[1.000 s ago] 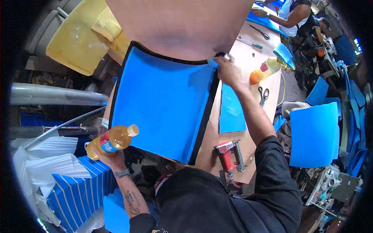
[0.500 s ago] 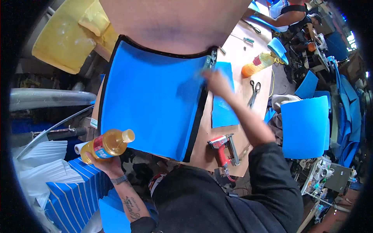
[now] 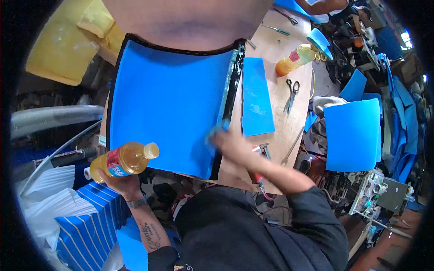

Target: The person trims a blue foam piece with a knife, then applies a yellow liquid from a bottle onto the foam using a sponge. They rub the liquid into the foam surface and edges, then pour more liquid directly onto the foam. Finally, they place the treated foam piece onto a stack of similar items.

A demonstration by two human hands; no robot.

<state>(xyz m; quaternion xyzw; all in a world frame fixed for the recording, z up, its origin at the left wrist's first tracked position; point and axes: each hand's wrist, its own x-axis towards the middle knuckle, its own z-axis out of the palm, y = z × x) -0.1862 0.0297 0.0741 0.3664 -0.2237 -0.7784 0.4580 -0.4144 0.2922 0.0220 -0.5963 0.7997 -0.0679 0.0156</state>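
My left hand (image 3: pixel 123 184) is wrapped round a plastic bottle (image 3: pixel 129 159) of amber liquid, tilted with its pale cap to the right. A blue sheet (image 3: pixel 167 104) with black edging lies over a curved panel in front of me. Along its right edge runs a wet, shiny band (image 3: pixel 229 83), from the far corner towards me. My right hand (image 3: pixel 231 147) is at the near part of that edge, fingers closed. A small bluish piece shows at the fingertips, too smeared by motion to name.
Right of the panel, a blue strip (image 3: pixel 257 97), scissors (image 3: pixel 291 95) and a second bottle (image 3: pixel 294 61) with orange liquid rest on the table. A red staple gun (image 3: pixel 257 177) lies partly hidden under my right forearm. Blue sheets (image 3: pixel 352 135) are stacked right; another person's arm (image 3: pixel 323 6) shows far right.
My right hand has swept towards me along the panel's right edge, from near the far corner. The shiny band there is now uncovered. My left hand still holds the bottle.
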